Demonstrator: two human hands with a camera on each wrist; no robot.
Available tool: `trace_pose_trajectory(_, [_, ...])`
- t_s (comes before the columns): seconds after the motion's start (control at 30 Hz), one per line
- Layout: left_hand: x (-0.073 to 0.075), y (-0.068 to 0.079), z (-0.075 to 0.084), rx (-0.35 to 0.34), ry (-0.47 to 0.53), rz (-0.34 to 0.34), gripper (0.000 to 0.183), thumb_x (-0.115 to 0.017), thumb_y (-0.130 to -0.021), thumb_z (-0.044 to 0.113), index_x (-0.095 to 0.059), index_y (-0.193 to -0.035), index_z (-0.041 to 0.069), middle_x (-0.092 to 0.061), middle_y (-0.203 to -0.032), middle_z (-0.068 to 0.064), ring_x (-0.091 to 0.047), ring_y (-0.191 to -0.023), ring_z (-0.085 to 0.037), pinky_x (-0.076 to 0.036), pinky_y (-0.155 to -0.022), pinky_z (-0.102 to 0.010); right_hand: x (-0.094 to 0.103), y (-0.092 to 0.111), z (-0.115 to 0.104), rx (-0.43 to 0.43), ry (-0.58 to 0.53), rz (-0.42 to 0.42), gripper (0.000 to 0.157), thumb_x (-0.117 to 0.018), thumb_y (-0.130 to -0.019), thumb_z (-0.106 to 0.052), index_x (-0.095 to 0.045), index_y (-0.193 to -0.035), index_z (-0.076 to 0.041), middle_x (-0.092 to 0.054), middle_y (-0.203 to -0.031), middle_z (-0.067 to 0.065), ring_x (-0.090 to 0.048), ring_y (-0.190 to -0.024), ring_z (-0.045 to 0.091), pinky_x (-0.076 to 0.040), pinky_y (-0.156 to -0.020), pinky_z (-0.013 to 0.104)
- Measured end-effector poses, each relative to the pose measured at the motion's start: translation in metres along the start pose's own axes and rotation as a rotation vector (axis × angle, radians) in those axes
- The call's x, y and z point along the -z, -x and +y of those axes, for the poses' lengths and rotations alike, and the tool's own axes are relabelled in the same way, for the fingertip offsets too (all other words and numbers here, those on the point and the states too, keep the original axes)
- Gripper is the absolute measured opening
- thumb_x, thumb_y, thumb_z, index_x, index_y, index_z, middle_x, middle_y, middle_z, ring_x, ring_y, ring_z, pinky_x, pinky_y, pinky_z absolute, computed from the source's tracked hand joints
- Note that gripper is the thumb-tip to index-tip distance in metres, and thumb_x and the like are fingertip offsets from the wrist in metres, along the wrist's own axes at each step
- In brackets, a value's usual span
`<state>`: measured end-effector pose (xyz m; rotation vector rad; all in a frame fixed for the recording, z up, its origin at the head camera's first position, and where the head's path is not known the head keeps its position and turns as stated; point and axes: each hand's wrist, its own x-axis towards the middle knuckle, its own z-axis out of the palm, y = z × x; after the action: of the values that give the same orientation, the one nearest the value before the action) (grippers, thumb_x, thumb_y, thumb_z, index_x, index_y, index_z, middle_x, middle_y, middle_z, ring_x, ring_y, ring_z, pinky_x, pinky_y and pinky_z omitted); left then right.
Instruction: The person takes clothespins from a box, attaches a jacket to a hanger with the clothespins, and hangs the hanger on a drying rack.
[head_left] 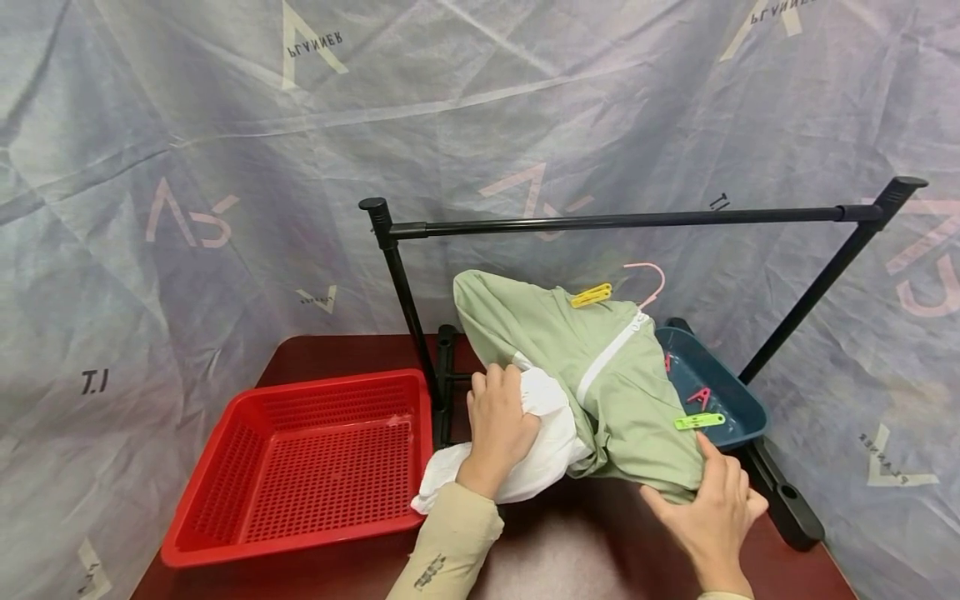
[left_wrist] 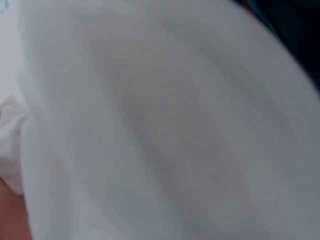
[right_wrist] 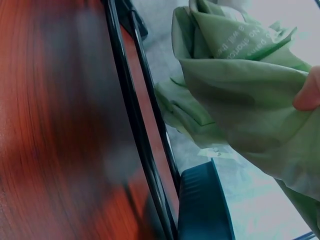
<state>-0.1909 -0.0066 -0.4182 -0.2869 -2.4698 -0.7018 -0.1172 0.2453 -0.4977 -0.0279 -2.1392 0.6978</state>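
A light green zip jacket [head_left: 622,392] hangs at a slant below the rack bar, its white zipper running down the front. A pink hanger hook [head_left: 657,287] rises from its collar, and a yellow clothespin [head_left: 592,295] sits at its upper edge. My left hand [head_left: 498,425] grips bunched white cloth [head_left: 547,433] against the jacket's left side; this cloth fills the left wrist view. My right hand [head_left: 716,500] holds the jacket's lower right edge between thumb and fingers. Just above it is a lime clothespin [head_left: 699,422]. The right wrist view shows a fingertip [right_wrist: 308,92] pressing the green fabric.
A red perforated basket [head_left: 202,467] stands at the left on the dark red table [head_left: 307,354]. Behind the jacket runs the black rack's bar [head_left: 637,222]. A blue basin [head_left: 750,417] with pink clothespins [head_left: 701,397] stands at the right, beside a black rack foot [head_left: 787,500].
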Motion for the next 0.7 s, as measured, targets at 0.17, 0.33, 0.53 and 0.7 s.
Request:
trace_pose_trajectory(0.17, [-0.008, 0.001, 0.000, 0.017, 0.005, -0.023, 0.029, -0.062, -0.062, 0.003, -0.048, -0.086, 0.010, -0.044, -0.086, -0.007, -0.038, -0.078, -0.027, -0.030, -0.062, -0.034, -0.001, 0.000, 0.001, -0.007, 0.012, 0.009, 0.101, -0.072, -0.046, -0.050, -0.053, -0.132, 0.000, -0.050, -0.101, 0.027, -0.043, -0.087, 0.048, -0.020, -0.066, 0.059])
trace_pose_trajectory(0.33, [-0.014, 0.003, -0.001, 0.027, 0.010, -0.057, 0.031, -0.065, -0.064, 0.004, -0.048, -0.089, 0.011, -0.043, -0.088, -0.006, -0.036, -0.078, -0.026, -0.029, -0.064, -0.033, -0.001, 0.001, 0.000, -0.034, 0.019, -0.012, 0.102, -0.076, -0.045, -0.046, -0.053, -0.133, 0.000, -0.050, -0.102, 0.027, -0.043, -0.088, 0.047, -0.021, -0.068, 0.059])
trace_pose_trajectory(0.53, [-0.022, 0.007, -0.003, 0.036, 0.004, -0.093, 0.029, -0.065, -0.067, 0.006, -0.044, -0.086, 0.013, -0.041, -0.088, -0.005, -0.032, -0.078, -0.024, -0.026, -0.065, -0.032, -0.004, 0.004, -0.002, -0.057, 0.028, -0.022, 0.103, -0.080, -0.043, -0.044, -0.053, -0.133, -0.001, -0.051, -0.102, 0.027, -0.044, -0.087, 0.046, -0.022, -0.069, 0.059])
trace_pose_trajectory(0.7, [-0.028, 0.010, -0.004, 0.022, -0.022, -0.093, 0.030, -0.066, -0.066, 0.008, -0.044, -0.086, 0.013, -0.042, -0.090, -0.006, -0.033, -0.079, -0.025, -0.027, -0.066, -0.032, -0.006, 0.008, -0.002, -0.070, 0.041, -0.024, 0.104, -0.082, -0.041, -0.042, -0.054, -0.133, -0.001, -0.051, -0.100, 0.026, -0.044, -0.085, 0.046, -0.022, -0.068, 0.059])
